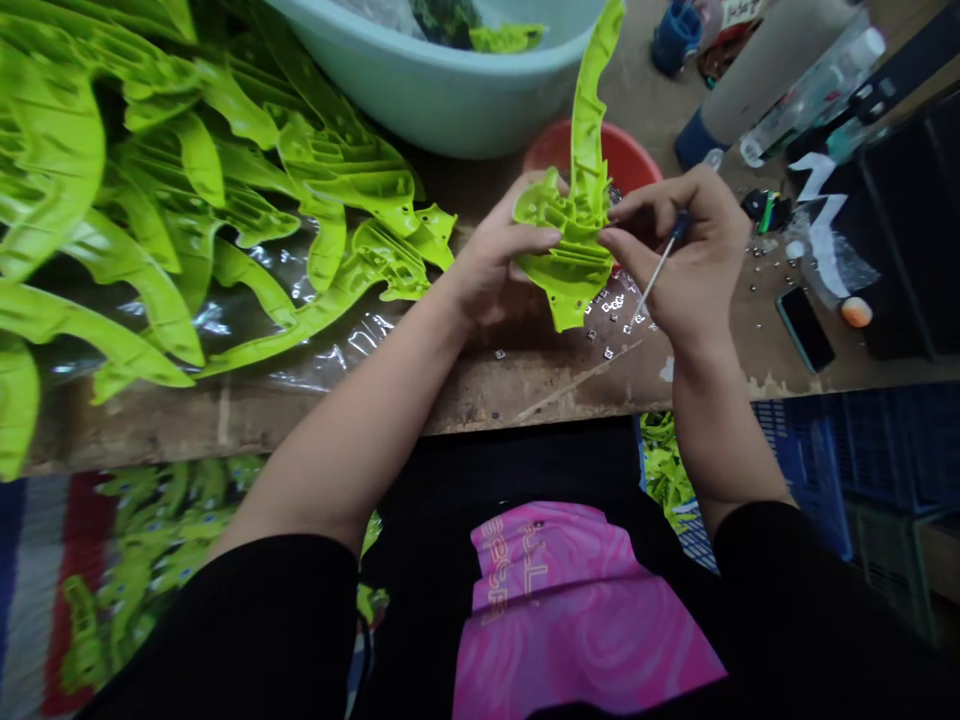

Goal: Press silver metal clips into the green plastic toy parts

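A lime-green plastic part (579, 248) shows its ribbed side above the bench (480, 395), one curved strip pointing away. The left hand (496, 248) clasps it, thumb on top; the right hand (694, 255) sets close-drawn fingers at its edge, gripping a screwdriver (680, 228). Behind stands a red bowl (634, 155).

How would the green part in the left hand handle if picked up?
The green part is probably light and fairly stiff, being an open, ribbed shell. Its smooth sheen suggests slipperiness, and its long curved end could unbalance it.
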`<control>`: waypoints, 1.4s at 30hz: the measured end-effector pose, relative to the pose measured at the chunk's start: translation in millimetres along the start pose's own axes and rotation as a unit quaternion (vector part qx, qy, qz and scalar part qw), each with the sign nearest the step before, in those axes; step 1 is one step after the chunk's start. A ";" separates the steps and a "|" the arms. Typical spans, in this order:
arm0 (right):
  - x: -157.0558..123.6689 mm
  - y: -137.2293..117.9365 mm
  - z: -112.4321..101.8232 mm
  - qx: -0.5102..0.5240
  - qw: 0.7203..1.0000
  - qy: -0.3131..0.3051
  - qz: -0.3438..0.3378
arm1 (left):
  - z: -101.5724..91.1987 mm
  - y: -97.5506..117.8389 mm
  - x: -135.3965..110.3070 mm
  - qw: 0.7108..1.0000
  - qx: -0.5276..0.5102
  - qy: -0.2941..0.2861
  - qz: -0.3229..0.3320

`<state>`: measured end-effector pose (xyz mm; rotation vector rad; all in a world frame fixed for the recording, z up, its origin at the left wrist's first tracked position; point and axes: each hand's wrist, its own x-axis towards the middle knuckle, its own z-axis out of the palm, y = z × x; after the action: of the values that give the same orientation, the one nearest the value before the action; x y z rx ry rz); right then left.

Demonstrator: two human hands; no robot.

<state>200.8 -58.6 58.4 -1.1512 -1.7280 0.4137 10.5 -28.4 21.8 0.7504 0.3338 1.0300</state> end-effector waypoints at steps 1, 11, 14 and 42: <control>4.7 -0.3 5.4 0.007 1.000 -0.008 -0.001 | -0.1 -2.1 -0.1 1.000 -0.006 -0.002 -0.004; 3.3 -16.5 22.1 -0.014 0.999 -0.047 -0.021 | 1.5 -13.6 -1.2 0.999 -0.039 -0.026 -0.019; 4.6 -21.5 14.6 -0.033 0.998 -0.050 -0.003 | -1.1 -14.9 0.3 0.998 -0.042 -0.033 -0.027; -11.0 0.9 23.3 0.011 0.997 0.061 0.034 | 6.4 -22.2 -1.5 0.998 0.013 -0.015 0.054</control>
<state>182.0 -62.3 41.1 -1.1978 -1.5786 0.3945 27.8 -38.8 10.6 0.8126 0.2838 1.1170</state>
